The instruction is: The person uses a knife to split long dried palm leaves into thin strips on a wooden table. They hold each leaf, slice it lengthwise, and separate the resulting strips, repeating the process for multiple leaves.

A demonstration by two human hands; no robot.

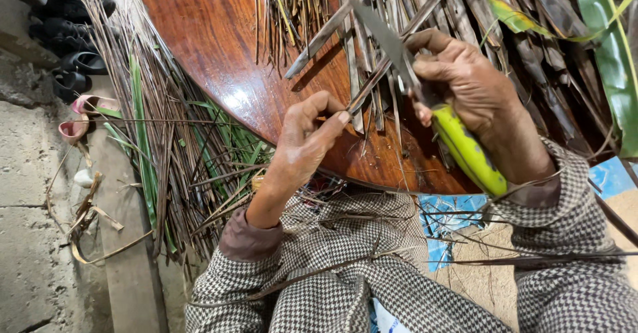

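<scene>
We see the right hand [468,80] wrapped tightly around a knife [425,100] with a yellow-green handle, its blade angled up and to the left. The left hand [309,137] pinches a thin dry leaf strip [372,84] between thumb and fingers, and that strip runs up under the blade. Both work just inside the curved near edge of the round wooden table [226,47]. Dry leaves [531,47] crowd the right; cut stalks [166,153] fill the floor left.

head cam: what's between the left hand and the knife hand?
In the head view, a dried leaf strip spans from left hand to right hand, over the round wooden table.
</scene>
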